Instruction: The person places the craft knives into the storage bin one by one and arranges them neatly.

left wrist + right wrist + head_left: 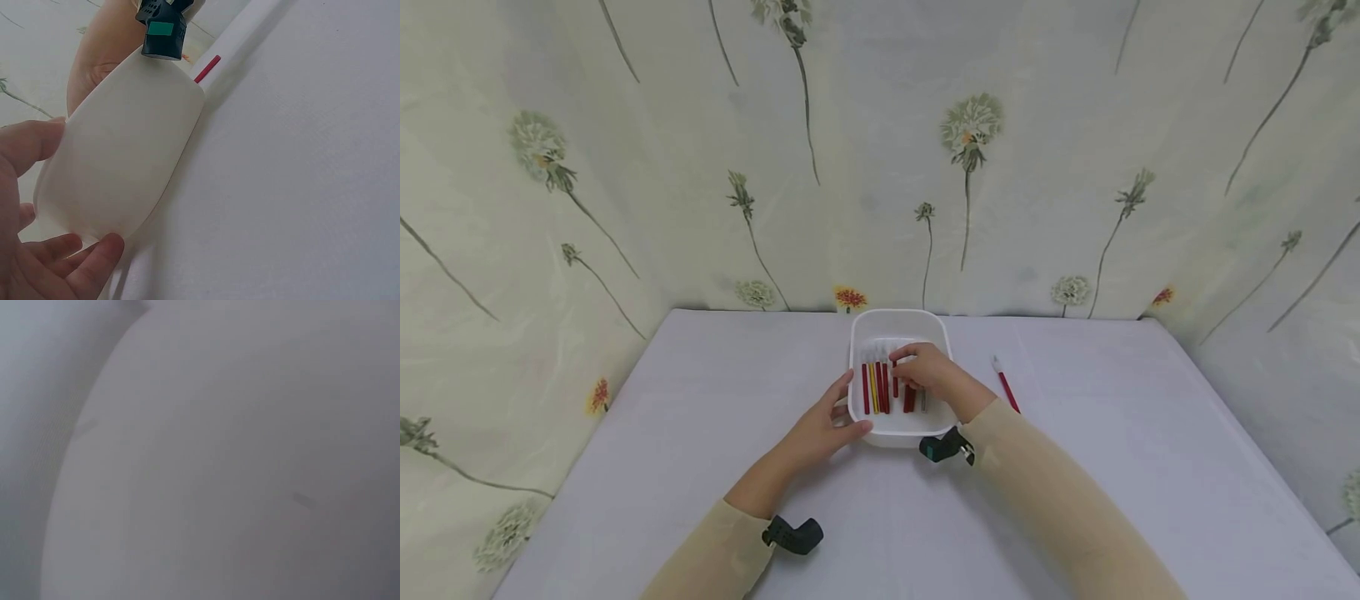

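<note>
A white plastic bin [900, 435] stands on the table, with several slim pen-like sticks, mostly red [866, 388] and one yellow [875, 388], lying side by side in it. Their upper ends look pale or clear. My left hand [820, 429] holds the bin at its left front corner, thumb over the rim; the left wrist view shows the fingers against its outer wall [131, 144]. Inside the bin, my right hand [928, 371] pinches a red pen-like stick [895, 388] and partly covers the ones beside it. The right wrist view is blurred, filled by the white bin [187, 456].
To the bin's right, a single red stick with a pale tip [1009, 392] lies on the white-covered table [700, 417], partly behind my right sleeve [1037, 483]. A flower-patterned curtain [880, 167] rises along the table's back and sides.
</note>
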`<state>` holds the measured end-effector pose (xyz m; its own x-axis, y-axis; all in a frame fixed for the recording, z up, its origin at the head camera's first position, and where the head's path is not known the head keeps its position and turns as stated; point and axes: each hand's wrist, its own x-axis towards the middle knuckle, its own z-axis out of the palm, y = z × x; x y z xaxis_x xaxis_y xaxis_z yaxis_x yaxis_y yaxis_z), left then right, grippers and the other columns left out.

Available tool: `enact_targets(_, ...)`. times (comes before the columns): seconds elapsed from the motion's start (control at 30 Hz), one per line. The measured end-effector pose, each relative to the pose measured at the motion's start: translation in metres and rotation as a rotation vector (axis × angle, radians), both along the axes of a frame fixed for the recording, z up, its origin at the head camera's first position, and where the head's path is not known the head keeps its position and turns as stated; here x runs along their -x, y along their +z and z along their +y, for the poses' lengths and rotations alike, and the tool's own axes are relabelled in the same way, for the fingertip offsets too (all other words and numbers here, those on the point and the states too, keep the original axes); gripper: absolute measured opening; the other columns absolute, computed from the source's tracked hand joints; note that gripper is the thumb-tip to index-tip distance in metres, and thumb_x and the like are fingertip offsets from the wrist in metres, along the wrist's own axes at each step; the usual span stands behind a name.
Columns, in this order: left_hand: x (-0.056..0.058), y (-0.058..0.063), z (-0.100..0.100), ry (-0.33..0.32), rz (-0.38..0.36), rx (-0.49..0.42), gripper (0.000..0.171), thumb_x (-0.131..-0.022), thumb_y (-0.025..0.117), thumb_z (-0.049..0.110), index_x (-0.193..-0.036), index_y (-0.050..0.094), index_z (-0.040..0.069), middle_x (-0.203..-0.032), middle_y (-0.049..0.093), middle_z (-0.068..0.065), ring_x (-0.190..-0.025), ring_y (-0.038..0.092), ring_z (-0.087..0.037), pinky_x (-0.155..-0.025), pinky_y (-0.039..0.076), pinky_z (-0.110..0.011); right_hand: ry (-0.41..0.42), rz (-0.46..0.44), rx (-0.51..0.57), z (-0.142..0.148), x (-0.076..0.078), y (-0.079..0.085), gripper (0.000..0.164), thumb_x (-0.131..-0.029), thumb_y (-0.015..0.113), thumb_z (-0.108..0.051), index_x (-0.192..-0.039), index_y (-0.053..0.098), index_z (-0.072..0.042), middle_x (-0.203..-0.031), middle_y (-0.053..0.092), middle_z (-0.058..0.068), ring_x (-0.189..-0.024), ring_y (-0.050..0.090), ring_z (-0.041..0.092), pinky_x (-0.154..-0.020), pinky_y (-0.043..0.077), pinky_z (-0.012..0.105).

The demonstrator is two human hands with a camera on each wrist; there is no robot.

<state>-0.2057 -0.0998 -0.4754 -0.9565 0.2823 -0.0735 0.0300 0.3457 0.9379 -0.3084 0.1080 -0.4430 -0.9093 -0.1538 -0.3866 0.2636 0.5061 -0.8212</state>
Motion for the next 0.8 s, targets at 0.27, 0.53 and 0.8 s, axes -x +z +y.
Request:
enact_targets(0.27,0.0002,-0.0005,-0.0006,0.003,0.0,0.011,0.091,-0.091,0.076,0.033,-0.161,0.019,0.021,-0.16,0.033,-0.015,-0.138,0.046,-0.036,-0.102,0.048,-0.05,-0.013,-0.001,-0.01,-0.0007,0.0022,-0.0032,0.035,-0.094,0.068,-0.013,-0.13,0.064,-0.011,-0.082,0.06,0.006,-0.066,0.052,0.017,-0.065,0.048,0.027)
enact_targets(0.53,0.0014,-0.0022,-0.0007,-0.008,0.006,0.003,0.09,-0.091,0.075,0.031,-0.161,0.019,0.021,-0.16,0.033,-0.015,-0.138,0.046,-0.036,-0.103,0.048,-0.05,-0.022,0.011,-0.033,-0.0004,0.0042,-0.0067,0.035,-0.095,0.068,-0.013,-0.129,0.065,-0.013,-0.082,0.061,0.006,-0.065,0.052,0.017,-0.063,0.048,0.027)
enact_targets(0.8,0.0007,-0.0018,-0.0013,-0.013,0.001,0.002,0.09,-0.092,0.075,0.032,-0.161,0.018,0.022,-0.16,0.032,-0.015,-0.138,0.045,-0.036,-0.104,0.047,-0.051,-0.028,0.032,-0.051,-0.0005,0.0036,-0.0069,0.035,-0.094,0.068,-0.013,-0.129,0.066,-0.013,-0.089,0.061,0.008,-0.068,0.054,0.018,-0.065,0.049,0.027)
